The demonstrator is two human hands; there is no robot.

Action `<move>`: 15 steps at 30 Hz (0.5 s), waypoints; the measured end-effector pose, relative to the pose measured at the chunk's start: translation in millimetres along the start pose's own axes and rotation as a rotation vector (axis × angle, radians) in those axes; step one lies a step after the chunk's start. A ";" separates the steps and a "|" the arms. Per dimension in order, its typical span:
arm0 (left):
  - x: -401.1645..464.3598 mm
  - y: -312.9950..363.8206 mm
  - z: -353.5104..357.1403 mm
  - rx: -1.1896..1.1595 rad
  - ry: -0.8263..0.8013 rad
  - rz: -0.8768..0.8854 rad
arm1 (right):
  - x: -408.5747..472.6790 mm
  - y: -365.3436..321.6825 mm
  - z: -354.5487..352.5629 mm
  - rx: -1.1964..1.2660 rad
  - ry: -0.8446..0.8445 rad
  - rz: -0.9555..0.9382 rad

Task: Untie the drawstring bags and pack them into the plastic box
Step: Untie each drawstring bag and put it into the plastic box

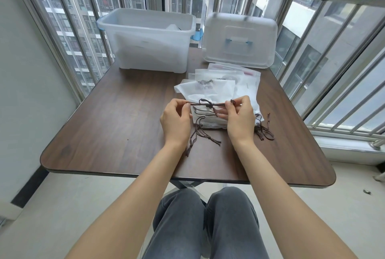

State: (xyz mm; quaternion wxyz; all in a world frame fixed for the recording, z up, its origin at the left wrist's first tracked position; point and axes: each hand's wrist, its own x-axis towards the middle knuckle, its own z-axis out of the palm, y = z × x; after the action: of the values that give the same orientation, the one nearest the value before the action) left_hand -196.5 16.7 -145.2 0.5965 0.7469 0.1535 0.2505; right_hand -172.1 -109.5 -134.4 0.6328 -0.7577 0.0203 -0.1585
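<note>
Brown cord point(208, 104), knotted midway, pinched taut between left hand point(176, 119) and right hand point(238, 118) over bags point(210, 91)

Printed lettering is showing on the white drawstring bags point(210, 89) stacked on the table. On the topmost bag, a curved line of dark print is appearing upside down to the camera; it is too small and blurred to be read with certainty. On a bag further back, a short dark word is showing at the edge, also illegible. No other text is appearing.
</note>
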 end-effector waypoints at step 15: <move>4.9 -6.0 0.2 0.006 0.058 -0.035 | 1.6 2.0 3.5 -0.021 0.107 0.014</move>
State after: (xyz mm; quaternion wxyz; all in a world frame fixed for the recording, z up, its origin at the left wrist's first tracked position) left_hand -191.8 20.6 -150.2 0.5936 0.7384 0.1846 0.2613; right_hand -169.4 -106.9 -136.6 0.6237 -0.7547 0.0610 -0.1943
